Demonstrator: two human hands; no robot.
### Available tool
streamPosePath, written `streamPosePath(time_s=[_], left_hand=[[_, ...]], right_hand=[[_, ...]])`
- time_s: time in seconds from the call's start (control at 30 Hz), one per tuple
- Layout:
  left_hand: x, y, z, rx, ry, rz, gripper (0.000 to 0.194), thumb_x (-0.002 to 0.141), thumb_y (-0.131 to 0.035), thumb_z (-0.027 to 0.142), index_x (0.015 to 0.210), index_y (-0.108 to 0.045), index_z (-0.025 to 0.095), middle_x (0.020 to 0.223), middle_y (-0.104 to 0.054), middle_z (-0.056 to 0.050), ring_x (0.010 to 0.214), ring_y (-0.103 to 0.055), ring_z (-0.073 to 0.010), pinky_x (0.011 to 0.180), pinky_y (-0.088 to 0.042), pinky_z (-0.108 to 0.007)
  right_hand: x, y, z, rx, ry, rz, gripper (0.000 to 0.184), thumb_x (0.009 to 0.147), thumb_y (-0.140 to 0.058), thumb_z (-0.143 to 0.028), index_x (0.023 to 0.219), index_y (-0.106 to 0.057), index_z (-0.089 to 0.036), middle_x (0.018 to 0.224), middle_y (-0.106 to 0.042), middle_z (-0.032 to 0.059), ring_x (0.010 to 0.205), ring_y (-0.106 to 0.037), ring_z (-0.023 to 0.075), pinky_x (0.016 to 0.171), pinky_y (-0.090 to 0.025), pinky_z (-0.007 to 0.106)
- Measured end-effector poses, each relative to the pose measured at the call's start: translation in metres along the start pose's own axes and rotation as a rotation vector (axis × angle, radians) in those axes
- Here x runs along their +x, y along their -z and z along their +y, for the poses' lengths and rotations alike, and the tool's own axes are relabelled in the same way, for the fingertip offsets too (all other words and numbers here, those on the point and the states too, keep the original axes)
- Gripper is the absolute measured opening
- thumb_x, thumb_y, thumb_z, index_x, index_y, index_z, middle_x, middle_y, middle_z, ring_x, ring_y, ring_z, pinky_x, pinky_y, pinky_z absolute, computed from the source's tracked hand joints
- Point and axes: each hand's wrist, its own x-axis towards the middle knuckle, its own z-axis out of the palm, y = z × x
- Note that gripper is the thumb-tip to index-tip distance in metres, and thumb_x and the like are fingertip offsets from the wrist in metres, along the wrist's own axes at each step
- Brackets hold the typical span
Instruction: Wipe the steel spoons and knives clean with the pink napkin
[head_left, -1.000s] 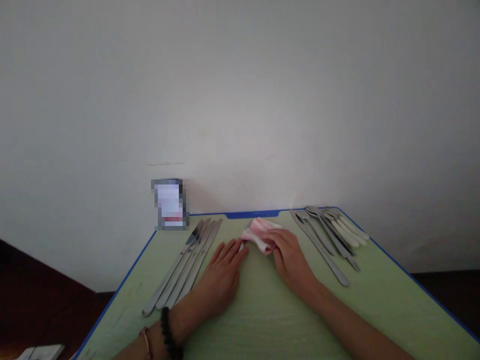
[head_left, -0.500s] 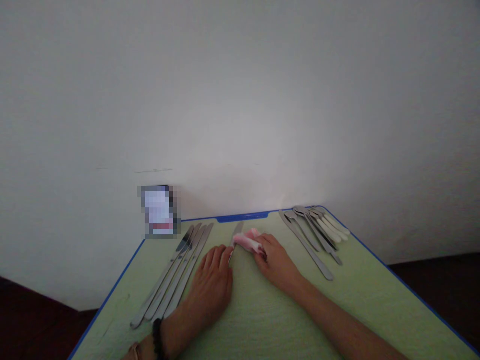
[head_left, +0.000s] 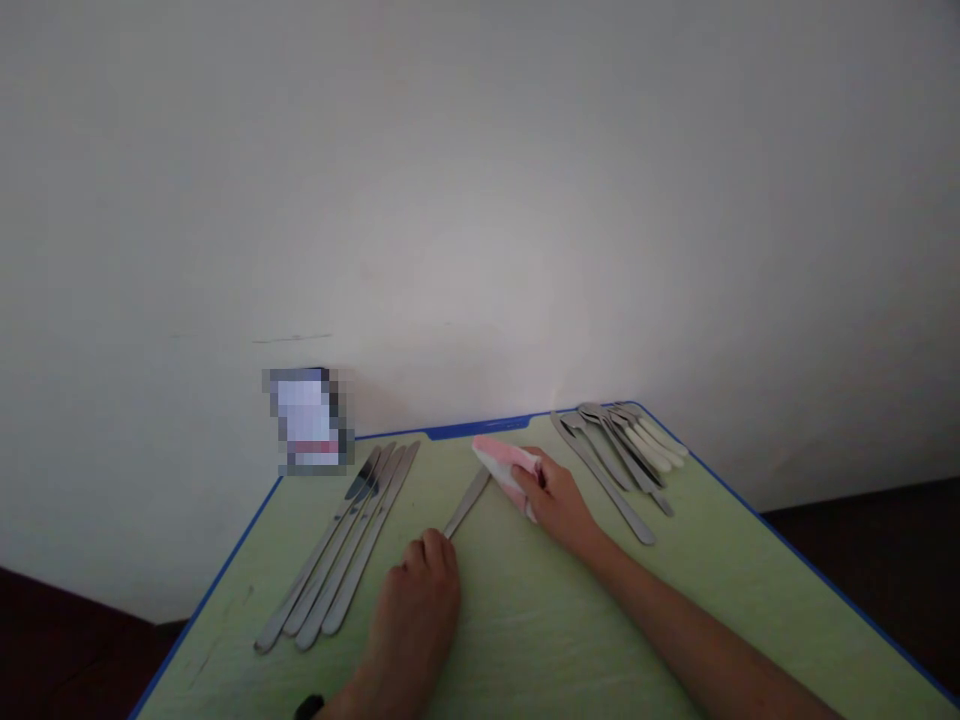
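Observation:
My left hand [head_left: 421, 590] is closed round the handle end of a metal table knife [head_left: 469, 503], whose blade points away from me up the middle of the table. In my right hand [head_left: 559, 500] is a folded pink and white cloth [head_left: 504, 462], pinched between thumb and fingers. The cloth covers the far end of the blade; whether it presses on the metal I cannot tell. To the left of my left hand, several table knives [head_left: 352, 560] lie side by side, blades pointing away.
At the back right lies a group of cutlery [head_left: 622, 450], with spoons, metal handles and several white handles. A blurred-out phone-like screen [head_left: 309, 415] leans at the back left. The green table [head_left: 540, 640] has a blue edge and stands against a pale wall [head_left: 480, 200].
My left hand has drawn back toward me and turned into a closed grip, showing more of the knife. The cloth has unfolded somewhat and lies flatter over the blade end.

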Motion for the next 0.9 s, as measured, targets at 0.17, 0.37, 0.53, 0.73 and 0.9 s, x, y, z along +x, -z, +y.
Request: streamPosePath(time_s=[0.17,0.37,0.53,0.73,0.9], left_hand=[[0.002,-0.004,-0.008,-0.151,0.014,-0.056,0.035,0.074,-0.037,-0.009,0.087,-0.064,0.010,0.078,-0.065,-0.013,0.058,-0.065,-0.0196,0.046,-0.049,-0.023],[0.011,-0.015,-0.021,-0.488,-0.037,0.007,0.023,0.088,-0.036,0.012,0.087,-0.059,0.014,0.066,-0.062,-0.010,0.050,-0.062,-0.0191,0.048,-0.047,-0.027],[0.023,0.004,-0.028,-0.827,-0.039,-0.199,0.020,0.092,-0.033,0.027,0.085,-0.049,0.018,0.073,-0.065,-0.008,0.067,-0.066,-0.0223,0.060,-0.049,-0.032],[0.026,-0.002,-0.011,-1.661,0.203,-0.307,0.031,0.092,-0.025,0.050,0.084,-0.037,0.023,0.052,-0.046,0.009,0.032,-0.042,-0.0094,0.032,-0.033,-0.019],[0.024,-0.010,-0.007,-1.806,0.204,-0.238,0.037,0.087,-0.040,0.056,0.098,-0.041,0.021,0.047,-0.035,0.014,0.031,-0.031,-0.0071,0.030,-0.028,-0.015]], right_hand=[[0.001,0.000,0.000,0.033,-0.004,-0.018,0.025,0.082,-0.049,-0.032,0.096,-0.063,-0.017,0.072,-0.061,-0.0006,0.065,-0.051,0.0148,0.064,-0.038,0.027],[0.008,0.000,0.011,0.195,-0.072,0.150,0.025,0.081,-0.049,-0.037,0.094,-0.059,-0.019,0.082,-0.063,0.0023,0.076,-0.054,0.0194,0.072,-0.041,0.031],[0.011,0.001,0.014,0.264,-0.109,0.217,0.026,0.080,-0.051,-0.037,0.096,-0.058,-0.018,0.084,-0.061,0.0026,0.077,-0.053,0.0198,0.074,-0.041,0.032],[0.010,0.002,0.012,0.694,-0.245,0.070,0.024,0.070,-0.063,-0.033,0.089,-0.060,-0.018,0.080,-0.065,0.0010,0.076,-0.057,0.0180,0.073,-0.044,0.031],[0.011,0.004,0.009,1.026,-0.423,-0.010,0.025,0.065,-0.066,-0.023,0.089,-0.060,-0.019,0.082,-0.069,0.0018,0.077,-0.063,0.0189,0.074,-0.049,0.032]])
